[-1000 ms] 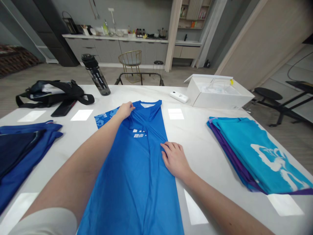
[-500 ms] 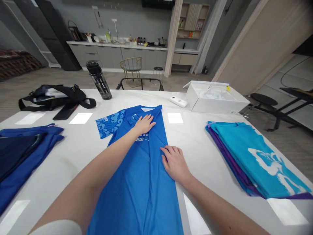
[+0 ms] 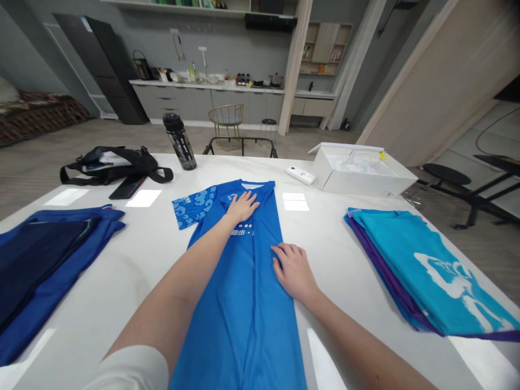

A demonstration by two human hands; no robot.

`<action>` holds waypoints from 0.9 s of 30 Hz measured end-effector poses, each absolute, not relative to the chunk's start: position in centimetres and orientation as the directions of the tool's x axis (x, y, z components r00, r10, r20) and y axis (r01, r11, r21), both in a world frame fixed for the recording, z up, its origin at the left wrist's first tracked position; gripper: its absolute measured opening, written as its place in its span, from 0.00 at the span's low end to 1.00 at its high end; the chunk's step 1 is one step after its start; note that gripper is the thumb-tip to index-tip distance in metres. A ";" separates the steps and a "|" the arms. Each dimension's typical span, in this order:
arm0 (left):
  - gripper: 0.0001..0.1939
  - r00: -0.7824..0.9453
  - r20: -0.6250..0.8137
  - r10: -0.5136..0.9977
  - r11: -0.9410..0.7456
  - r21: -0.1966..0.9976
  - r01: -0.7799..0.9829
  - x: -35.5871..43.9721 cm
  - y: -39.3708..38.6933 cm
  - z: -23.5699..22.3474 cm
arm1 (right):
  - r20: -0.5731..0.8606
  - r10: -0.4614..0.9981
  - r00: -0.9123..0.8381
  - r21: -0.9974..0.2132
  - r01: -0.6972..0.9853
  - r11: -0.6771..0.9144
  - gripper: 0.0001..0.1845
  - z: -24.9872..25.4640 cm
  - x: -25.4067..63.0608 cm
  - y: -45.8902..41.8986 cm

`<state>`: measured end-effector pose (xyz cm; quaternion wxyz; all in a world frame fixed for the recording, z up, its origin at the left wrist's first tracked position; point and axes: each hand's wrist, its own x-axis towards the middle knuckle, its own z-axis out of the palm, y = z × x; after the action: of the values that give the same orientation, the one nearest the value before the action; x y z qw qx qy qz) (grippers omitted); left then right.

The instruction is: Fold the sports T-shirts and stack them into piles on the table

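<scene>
A blue T-shirt [image 3: 244,281] with white lettering lies lengthwise in front of me, its collar at the far end. One patterned sleeve sticks out to the left; on the right the side looks folded in, and no sleeve shows there. My left hand [image 3: 242,207] rests flat on the chest below the collar, fingers stretched out. At the shirt's right edge, my right hand [image 3: 294,271] touches the fabric with fingers slightly bent and apart. Neither hand grips anything that I can see.
On the right is a stack of folded turquoise and purple shirts [image 3: 430,271]; dark blue clothes [image 3: 52,260] lie left. Toward the back of the white table [image 3: 134,238] are a black bag [image 3: 114,165], a phone [image 3: 127,187], a bottle [image 3: 180,142], a white device [image 3: 300,175] and an open box [image 3: 361,170].
The view has tilted up a little and shifted, so everything sits lower and further right. Both hands keep nearly the same places on the shirt.
</scene>
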<state>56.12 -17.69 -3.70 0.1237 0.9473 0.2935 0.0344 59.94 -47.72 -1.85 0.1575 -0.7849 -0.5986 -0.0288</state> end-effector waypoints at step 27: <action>0.27 0.431 0.174 0.885 -0.462 0.232 0.856 37.7 -10.2 -3.2 | 0.172 0.979 0.109 -0.615 0.789 0.020 0.12 -1.7 53.0 -20.7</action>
<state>37.67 -10.20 -3.16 0.0541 0.8442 0.5157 0.1360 52.96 -20.73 -1.74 0.2996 -0.6818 -0.6482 0.1590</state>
